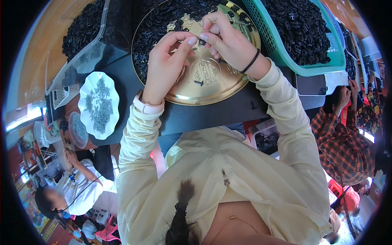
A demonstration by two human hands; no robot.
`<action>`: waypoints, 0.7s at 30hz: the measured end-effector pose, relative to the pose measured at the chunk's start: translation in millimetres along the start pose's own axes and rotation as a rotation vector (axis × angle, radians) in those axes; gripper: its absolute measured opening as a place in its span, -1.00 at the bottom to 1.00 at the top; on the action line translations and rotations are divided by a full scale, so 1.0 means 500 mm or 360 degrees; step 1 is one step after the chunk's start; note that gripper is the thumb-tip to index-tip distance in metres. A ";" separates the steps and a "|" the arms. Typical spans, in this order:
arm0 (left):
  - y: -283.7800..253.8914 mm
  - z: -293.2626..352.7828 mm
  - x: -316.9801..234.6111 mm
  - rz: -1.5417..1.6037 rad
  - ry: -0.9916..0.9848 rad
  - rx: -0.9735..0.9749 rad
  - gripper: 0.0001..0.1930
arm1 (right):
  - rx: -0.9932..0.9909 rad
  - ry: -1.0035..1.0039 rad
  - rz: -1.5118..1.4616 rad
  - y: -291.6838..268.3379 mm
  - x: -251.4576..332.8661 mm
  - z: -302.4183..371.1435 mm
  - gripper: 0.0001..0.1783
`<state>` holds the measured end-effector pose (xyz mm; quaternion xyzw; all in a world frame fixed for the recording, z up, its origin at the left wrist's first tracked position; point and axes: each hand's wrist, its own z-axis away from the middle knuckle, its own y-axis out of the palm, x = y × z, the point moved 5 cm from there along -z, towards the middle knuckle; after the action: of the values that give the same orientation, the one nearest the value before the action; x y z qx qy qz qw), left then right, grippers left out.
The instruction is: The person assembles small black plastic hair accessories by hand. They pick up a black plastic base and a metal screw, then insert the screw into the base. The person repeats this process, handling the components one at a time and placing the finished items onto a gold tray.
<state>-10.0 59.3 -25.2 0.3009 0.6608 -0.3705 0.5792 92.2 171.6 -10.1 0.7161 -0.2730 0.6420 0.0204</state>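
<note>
Both hands meet over the gold tray (pixel 234 83), a small black piece (pixel 202 42) at the fingertips

At the worktop's (pixel 183 118) far left I see a clear bin (pixel 102 28) heaped with black parts (pixel 83 30). Nearer me, at the near left corner, a white scalloped dish (pixel 86 87) carries a pile of small grey metal pins (pixel 101 110).

Next comes the left hand (pixel 169 61), above the tray, its thumb and forefinger drawn together; I can't tell from my end whether they grip anything. Beneath and beyond it, black parts (pixel 149 45) crowd the tray's left and far edges. The small black piece sits where the fingertips meet, over the far half of the tray. One loose black part (pixel 199 83) lies toward the tray's near edge.

The right hand (pixel 230 43), a black beaded bracelet (pixel 252 62) at its wrist, pinches the small black piece with its thumb against its fingers.

A dark bit (pixel 253 106) lies near the worktop's near edge. At the far right, I have a green basket (pixel 322 70) filled with black parts, beside the tray's right edge.
</note>
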 end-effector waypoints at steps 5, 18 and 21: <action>0.004 0.003 -0.002 -0.0031 0.0028 -0.0040 -0.82 | -0.0042 -0.0083 0.0034 0.000 -0.003 0.000 -0.79; 0.028 0.024 -0.064 -0.0512 0.0560 -0.0174 -0.88 | -0.0157 0.0374 -0.0515 -0.002 -0.031 -0.006 -0.62; 0.036 0.023 -0.056 -0.0381 0.0561 -0.0174 -0.89 | -0.0420 0.0409 -0.0455 0.001 -0.023 0.000 -0.65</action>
<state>15.4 60.2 -0.6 0.2486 0.8020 -0.3418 0.4222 91.4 175.5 -21.2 0.6510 -0.2456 0.6772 0.2392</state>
